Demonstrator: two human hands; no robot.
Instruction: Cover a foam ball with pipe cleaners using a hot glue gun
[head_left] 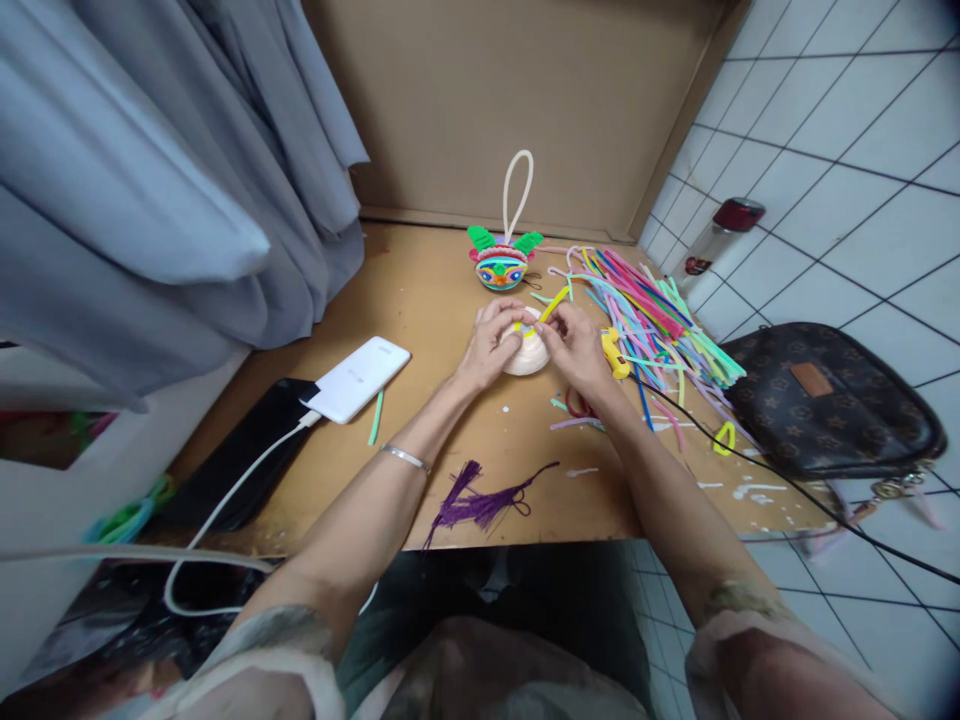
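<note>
A round cream-white piece (pixel 527 358) rests on the wooden table between my hands. My left hand (pixel 494 343) is wrapped round its left side, fingers bent over the top. A yellow fuzzy strip (pixel 556 303) curves over the piece, and its free end sticks up to the right. The fingers of my right hand (pixel 574 342) pinch this strip at the piece's right edge. Just behind stands a colourful animal-head ornament (pixel 501 270) with green ears and a white loop (pixel 517 190).
Coloured fuzzy sticks (pixel 645 310) and a yellow glue gun (pixel 616 354) lie right, near a patterned bag (pixel 832 400) and a bottle (pixel 712 240). Purple tassels (pixel 480 505) lie in front. A white power bank (pixel 362 379) with a cable is at left, beside a grey curtain (pixel 225 150).
</note>
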